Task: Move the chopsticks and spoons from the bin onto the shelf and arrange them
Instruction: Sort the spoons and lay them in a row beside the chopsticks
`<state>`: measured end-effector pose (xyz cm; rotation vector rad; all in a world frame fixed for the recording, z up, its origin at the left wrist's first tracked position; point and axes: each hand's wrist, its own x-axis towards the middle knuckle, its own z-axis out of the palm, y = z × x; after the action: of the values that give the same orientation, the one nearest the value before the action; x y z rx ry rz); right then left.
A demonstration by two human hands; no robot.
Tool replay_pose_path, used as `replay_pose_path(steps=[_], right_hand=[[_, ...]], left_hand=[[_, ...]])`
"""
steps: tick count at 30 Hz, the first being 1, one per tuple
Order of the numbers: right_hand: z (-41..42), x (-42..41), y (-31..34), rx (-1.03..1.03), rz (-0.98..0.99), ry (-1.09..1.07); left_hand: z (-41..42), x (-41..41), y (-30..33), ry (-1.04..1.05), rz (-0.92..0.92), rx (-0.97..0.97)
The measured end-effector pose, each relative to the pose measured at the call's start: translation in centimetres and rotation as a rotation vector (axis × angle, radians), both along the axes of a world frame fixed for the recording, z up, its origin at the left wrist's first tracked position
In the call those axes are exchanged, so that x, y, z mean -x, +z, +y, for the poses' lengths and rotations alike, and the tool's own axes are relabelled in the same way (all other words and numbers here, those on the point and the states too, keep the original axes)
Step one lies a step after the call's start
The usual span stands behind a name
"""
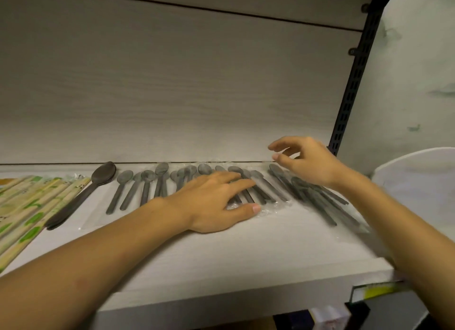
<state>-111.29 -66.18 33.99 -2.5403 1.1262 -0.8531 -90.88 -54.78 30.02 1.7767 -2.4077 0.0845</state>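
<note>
Head view looks down on a pale wood-grain shelf (221, 251) with both bare arms reaching in. Small grey wrapped spoons (147, 184) lie in a row across the middle of the frame, bowls toward the back wall, with a looser, blurred pile (317, 197) at centre right. The left hand (216, 201) lies flat on the row, fingers straight and spread, pressing the clear wrappers. The right hand (305, 160) hovers just above the pile, fingers loosely curled and holding nothing. One larger dark spoon (81, 194) sits left of the row — beside it, at the left edge, paper-sleeved chopsticks (27, 206) in green and tan.
</note>
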Motion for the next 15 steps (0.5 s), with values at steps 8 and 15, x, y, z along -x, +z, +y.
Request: replay_pose_path(steps=[8,15], right_hand=[[2.5,8.0,1.7,-0.54,0.568,0.098],[0.9,7.3,-2.0,-0.34,0.34,0.138]], left_hand=[[-1.4,1.8,0.3,-0.067,0.007,-0.01],[-1.9,2.0,0.8,-0.042,0.015,0.069]])
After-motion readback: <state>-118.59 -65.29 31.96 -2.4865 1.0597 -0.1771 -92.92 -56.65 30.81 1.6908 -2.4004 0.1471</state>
